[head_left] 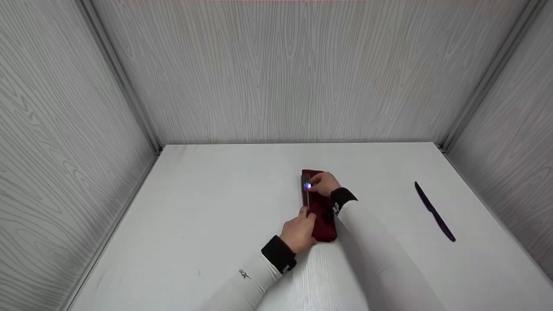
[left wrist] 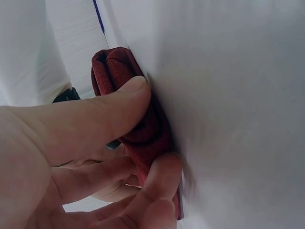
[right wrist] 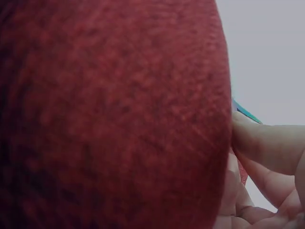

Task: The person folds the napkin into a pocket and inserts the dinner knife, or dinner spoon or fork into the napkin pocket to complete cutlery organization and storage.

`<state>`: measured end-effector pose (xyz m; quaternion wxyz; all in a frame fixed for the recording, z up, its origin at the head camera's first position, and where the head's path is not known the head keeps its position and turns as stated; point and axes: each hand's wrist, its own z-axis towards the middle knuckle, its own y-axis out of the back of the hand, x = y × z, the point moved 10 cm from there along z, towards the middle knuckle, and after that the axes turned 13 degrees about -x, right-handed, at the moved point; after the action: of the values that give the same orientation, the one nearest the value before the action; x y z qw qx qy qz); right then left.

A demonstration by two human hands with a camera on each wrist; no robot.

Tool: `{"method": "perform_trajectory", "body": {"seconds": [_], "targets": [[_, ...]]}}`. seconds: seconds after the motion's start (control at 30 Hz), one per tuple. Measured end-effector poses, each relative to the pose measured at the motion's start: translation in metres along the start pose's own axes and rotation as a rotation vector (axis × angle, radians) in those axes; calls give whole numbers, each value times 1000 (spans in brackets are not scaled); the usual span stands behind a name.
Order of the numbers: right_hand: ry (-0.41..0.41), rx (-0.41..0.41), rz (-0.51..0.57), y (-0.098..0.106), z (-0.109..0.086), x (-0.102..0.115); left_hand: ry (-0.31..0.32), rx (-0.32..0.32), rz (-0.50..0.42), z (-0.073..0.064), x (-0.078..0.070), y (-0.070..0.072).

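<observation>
A dark red folded cloth napkin (head_left: 325,233) lies lengthwise on the white table. Along its left side is a shiny fork (head_left: 307,186), tines pointing away from me. My left hand (head_left: 298,232) holds the napkin's near left part; in the left wrist view its thumb and fingers grip the layered red cloth (left wrist: 119,71). At the far end, my right hand (head_left: 327,184) pinches at the fork's head. Red cloth (right wrist: 114,114) fills most of the right wrist view, where a teal edge of the fork (right wrist: 249,112) shows beside the thumb.
A dark purple table knife (head_left: 434,210) lies slanted on the right side of the table (head_left: 216,207). Grey wood-grain panels (head_left: 281,73) enclose the table at the back and on both sides.
</observation>
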<state>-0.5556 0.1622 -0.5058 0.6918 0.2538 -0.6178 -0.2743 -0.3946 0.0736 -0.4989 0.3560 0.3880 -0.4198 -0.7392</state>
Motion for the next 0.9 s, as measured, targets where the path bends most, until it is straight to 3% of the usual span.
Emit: {"method": "perform_trajectory", "body": {"seconds": [0.23, 0.7, 0.9], "targets": [[-2, -16, -28, -2, 1, 0, -2, 20, 37, 0, 2, -2], [-39, -23, -31, -1, 1, -5, -70, 6, 113, -2, -8, 2], [-30, -18, -7, 0, 1, -8, -50, 64, 109, 0, -5, -3]]}}
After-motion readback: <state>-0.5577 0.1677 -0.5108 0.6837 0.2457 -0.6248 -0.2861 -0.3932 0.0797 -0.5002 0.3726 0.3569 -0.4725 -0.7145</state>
